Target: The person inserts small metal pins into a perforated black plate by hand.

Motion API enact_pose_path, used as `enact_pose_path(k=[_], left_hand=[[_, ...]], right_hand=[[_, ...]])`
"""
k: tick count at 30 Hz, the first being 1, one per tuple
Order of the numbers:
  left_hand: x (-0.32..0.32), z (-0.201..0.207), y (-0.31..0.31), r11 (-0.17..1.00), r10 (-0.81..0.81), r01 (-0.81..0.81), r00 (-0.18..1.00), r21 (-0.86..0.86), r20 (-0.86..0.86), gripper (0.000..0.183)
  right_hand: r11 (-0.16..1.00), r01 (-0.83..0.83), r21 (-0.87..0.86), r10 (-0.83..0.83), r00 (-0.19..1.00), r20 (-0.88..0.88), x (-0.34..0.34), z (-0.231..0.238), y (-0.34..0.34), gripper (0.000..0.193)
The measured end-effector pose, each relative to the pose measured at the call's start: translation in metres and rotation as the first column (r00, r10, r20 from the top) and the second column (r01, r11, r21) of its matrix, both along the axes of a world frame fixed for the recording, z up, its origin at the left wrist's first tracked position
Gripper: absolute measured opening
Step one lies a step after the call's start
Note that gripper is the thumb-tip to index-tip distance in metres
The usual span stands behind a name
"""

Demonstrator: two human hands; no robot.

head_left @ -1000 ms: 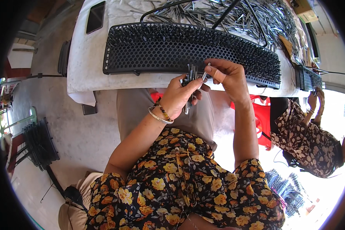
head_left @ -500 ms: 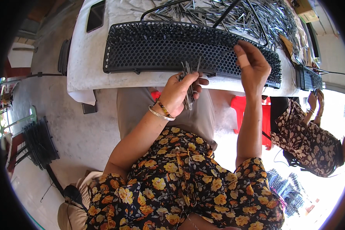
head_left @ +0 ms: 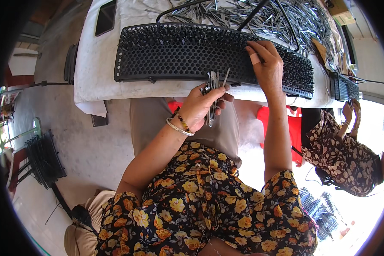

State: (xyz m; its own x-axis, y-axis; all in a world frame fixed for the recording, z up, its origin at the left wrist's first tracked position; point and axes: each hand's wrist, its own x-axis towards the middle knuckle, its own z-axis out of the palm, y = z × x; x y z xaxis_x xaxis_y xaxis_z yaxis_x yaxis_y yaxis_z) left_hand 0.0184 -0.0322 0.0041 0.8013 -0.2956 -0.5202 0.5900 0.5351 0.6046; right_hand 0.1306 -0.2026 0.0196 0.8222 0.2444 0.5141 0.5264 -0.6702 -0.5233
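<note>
My left hand point(head_left: 202, 106) is closed round a bundle of thin grey-black strips point(head_left: 212, 98), with one strip jutting up apart from the others beside the thumb. The bundle is just in front of a long black perforated panel point(head_left: 170, 54) with rows of round holes. Dark strips stand crowded in the holes along its far side and right end; the near left and middle holes are bare. My right hand point(head_left: 266, 66), a pale tape round one finger, has its fingertips pinched together at the panel's strip-filled far rows. What they pinch is hidden.
Behind the panel lies a heap of loose strips point(head_left: 281, 23) on the white-covered table point(head_left: 96, 55), with bent black rods over it. A dark phone-like slab point(head_left: 106, 18) lies at far left. On the right a person point(head_left: 345, 153) works at another panel point(head_left: 344, 85). A red stool point(head_left: 292, 128) stands below.
My right hand has moved left and its fingertips have come down to the panel's far rows. My left hand has shifted slightly right and down with its bundle.
</note>
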Motion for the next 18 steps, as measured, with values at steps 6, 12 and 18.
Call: enact_pose_path(k=[6,12,18], left_hand=[[-0.001,0.004,0.001,1.0,0.015,-0.015,0.997,-0.002,0.08,0.022],[0.002,-0.001,0.001,1.0,-0.002,0.004,0.995,-0.029,0.103,0.023],[0.008,-0.001,-0.002,0.996,-0.053,0.056,0.998,-0.072,0.045,0.024]], right_hand=[[0.952,-0.02,0.304,0.144,0.909,-0.392,-0.032,0.017,0.013,0.02],[0.838,0.148,0.526,0.146,0.866,-0.478,-0.035,0.019,0.01,0.017],[0.898,0.217,0.382,-0.187,0.976,-0.114,0.002,0.005,-0.014,0.016]])
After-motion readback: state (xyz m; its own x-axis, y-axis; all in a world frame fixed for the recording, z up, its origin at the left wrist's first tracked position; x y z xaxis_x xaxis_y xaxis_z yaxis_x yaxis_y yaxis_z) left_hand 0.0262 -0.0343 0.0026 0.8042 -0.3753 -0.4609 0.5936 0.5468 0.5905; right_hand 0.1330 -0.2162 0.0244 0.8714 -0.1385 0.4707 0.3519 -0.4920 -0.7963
